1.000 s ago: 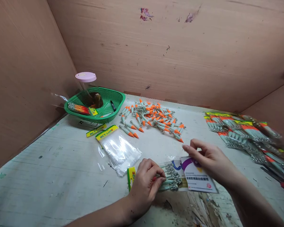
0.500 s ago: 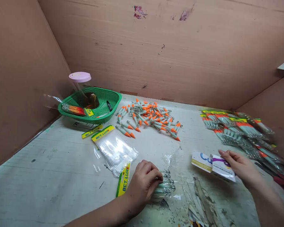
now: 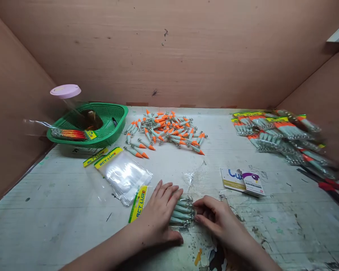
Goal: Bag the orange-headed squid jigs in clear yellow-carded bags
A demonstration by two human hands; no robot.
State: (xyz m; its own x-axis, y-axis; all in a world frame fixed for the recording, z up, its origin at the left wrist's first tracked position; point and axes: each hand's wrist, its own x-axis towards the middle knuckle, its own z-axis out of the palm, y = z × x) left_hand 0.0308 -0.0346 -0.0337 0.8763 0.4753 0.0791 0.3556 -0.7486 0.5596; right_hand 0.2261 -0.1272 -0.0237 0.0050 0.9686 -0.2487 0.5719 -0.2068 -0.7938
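Observation:
A clear bag with a yellow-green BCT LURE header (image 3: 138, 204) lies at the front, with several pale green lures (image 3: 181, 211) in it, hooks to the right. Across the bag and the lures rests my left hand (image 3: 164, 210), palm down with its fingers spread. My right hand (image 3: 214, 215) is at the hook end, thumb and index finger bent close to the bag's right edge; what they hold, if anything, is too small to tell. Behind lies a heap of loose orange-and-pale-green lures (image 3: 169, 130). A stack of clear bags (image 3: 125, 173) lies to the left.
At the back left a green basket (image 3: 110, 131) holds a pink-lidded jar (image 3: 65, 91) and a pack of red-orange lures (image 3: 70, 134). Printed cards (image 3: 244, 182) lie right of centre. Packed lures (image 3: 285, 137) and red-handled pliers (image 3: 332, 188) are at the right.
My right hand has let go of the cards, now on the table, and moved left to the hooks. My left hand has opened flat over the lures. The view has shifted.

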